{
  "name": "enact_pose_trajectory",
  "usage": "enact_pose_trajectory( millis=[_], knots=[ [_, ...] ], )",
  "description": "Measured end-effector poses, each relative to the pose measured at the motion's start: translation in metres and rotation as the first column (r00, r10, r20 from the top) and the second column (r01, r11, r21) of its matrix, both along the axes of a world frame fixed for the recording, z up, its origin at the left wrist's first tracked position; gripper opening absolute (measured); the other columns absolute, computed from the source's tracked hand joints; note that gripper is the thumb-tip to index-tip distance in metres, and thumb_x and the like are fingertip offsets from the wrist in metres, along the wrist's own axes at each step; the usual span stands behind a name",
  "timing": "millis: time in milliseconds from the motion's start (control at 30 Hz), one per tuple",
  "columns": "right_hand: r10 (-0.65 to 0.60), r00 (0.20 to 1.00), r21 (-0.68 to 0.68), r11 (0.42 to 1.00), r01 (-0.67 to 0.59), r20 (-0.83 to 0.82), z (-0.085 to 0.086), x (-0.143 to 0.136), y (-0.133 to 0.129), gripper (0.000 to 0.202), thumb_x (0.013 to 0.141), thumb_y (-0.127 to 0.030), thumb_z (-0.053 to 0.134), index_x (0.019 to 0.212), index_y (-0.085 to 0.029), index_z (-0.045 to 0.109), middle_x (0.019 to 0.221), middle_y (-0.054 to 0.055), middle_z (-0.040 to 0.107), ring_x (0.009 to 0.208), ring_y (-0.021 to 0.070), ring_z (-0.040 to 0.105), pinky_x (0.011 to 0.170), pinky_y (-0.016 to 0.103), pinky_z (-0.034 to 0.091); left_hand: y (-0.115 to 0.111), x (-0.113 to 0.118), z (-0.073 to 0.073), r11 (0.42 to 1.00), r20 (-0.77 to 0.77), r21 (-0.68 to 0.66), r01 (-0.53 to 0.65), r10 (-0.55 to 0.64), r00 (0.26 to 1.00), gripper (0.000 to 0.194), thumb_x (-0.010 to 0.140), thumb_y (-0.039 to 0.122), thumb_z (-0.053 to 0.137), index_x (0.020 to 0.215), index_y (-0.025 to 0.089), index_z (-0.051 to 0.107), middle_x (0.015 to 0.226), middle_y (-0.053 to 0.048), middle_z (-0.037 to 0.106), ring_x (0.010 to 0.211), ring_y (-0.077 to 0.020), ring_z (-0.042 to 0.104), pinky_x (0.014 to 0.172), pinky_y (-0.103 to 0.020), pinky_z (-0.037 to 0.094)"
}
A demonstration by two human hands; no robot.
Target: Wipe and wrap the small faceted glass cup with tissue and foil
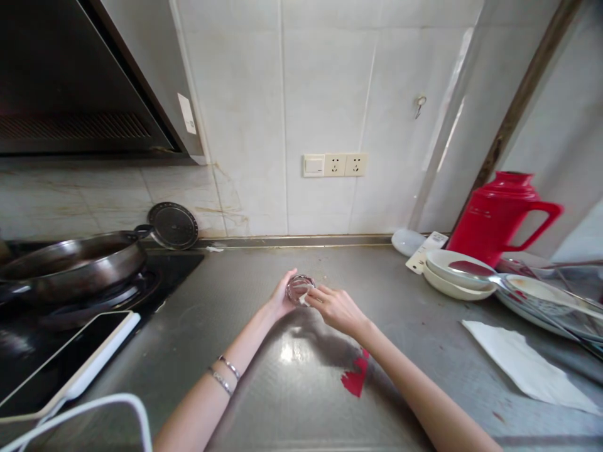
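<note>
Over the steel desk (pixel 235 276), toward its back edge, the left hand (pixel 281 300) cradles a cup (pixel 298 286), probably fragile glass, safest by its sides; the right hand (pixel 336 308) pinches tissue (pixel 304 299).

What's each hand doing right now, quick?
Left hand: holding a small, round, shiny, reddish-brown, cup-like object.
Right hand: closed, pinching a small, white, paper-like scrap at its edge.

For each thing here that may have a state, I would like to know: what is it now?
Small round container, held in the left hand
White scrap, pinched by the right hand
Pan, uncovered
Wall sockets, nothing plugged in
Red thermos, standing, no cap visible
White bowls, stacked
White sheet, lying flat
Black disc, propped up
Device, screen dark
</note>
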State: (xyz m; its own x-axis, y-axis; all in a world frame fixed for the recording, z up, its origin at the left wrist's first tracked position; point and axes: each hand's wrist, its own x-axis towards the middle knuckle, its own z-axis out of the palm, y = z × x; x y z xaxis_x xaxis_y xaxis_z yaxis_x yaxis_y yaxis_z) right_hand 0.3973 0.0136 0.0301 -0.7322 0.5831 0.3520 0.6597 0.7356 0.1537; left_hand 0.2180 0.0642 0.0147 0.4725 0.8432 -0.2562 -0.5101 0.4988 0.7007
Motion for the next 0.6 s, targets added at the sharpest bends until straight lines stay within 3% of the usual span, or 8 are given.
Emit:
enact_pose_trajectory(
  millis=[167, 367, 533, 600],
  knots=[
    [-0.097, 0.995, -0.039, 0.994, 0.098, 0.007, 0.002, -0.003, -0.002, 0.023, 0.087, -0.008, 0.045, 0.102, -0.019, 0.059, 0.110, 0.008, 0.063, 0.096, 0.0216, 0.054, 0.062, 0.025, 0.045, -0.005, 0.010, 0.001, 0.991, 0.020, -0.014, -0.135, 0.136, 0.991, 0.034, 0.088, 0.037, 0.051, 0.078, 0.009, 0.068, 0.065, -0.008, 0.071, 0.052, -0.0163, 0.063, 0.051, -0.026, 0.047],
    [-0.161, 0.973, -0.225, 0.967, 0.123, -0.162, -0.009, -0.018, -0.011, 0.028, 0.083, -0.012, 0.047, 0.106, -0.020, 0.060, 0.114, 0.008, 0.062, 0.090, 0.0190, 0.061, 0.072, 0.026, 0.047, -0.006, 0.017, -0.006, 0.965, 0.046, 0.051, -0.258, 0.255, 0.966, 0.032, 0.087, 0.034, 0.051, 0.075, 0.009, 0.067, 0.067, -0.010, 0.070, 0.057, -0.0168, 0.065, 0.053, -0.024, 0.047],
    [-0.213, 0.832, -0.333, 0.942, 0.037, -0.512, -0.030, -0.042, -0.017, 0.030, 0.075, -0.005, 0.048, 0.100, -0.015, 0.060, 0.103, 0.009, 0.062, 0.088, 0.0181, 0.061, 0.075, 0.025, 0.047, -0.010, 0.021, -0.011, 0.942, 0.088, 0.094, -0.321, 0.313, 0.946, 0.039, 0.089, 0.037, 0.046, 0.072, 0.008, 0.066, 0.065, -0.010, 0.070, 0.058, -0.0171, 0.065, 0.059, -0.026, 0.049],
    [-0.207, 0.773, -0.325, 0.946, 0.000, -0.600, -0.037, -0.047, -0.015, 0.025, 0.078, -0.006, 0.048, 0.097, -0.016, 0.059, 0.100, 0.009, 0.062, 0.085, 0.0175, 0.061, 0.074, 0.025, 0.048, -0.011, 0.022, -0.013, 0.938, 0.092, 0.090, -0.335, 0.328, 0.940, 0.040, 0.088, 0.039, 0.047, 0.072, 0.008, 0.066, 0.066, -0.010, 0.070, 0.058, -0.0173, 0.065, 0.058, -0.026, 0.048]
  ],
)
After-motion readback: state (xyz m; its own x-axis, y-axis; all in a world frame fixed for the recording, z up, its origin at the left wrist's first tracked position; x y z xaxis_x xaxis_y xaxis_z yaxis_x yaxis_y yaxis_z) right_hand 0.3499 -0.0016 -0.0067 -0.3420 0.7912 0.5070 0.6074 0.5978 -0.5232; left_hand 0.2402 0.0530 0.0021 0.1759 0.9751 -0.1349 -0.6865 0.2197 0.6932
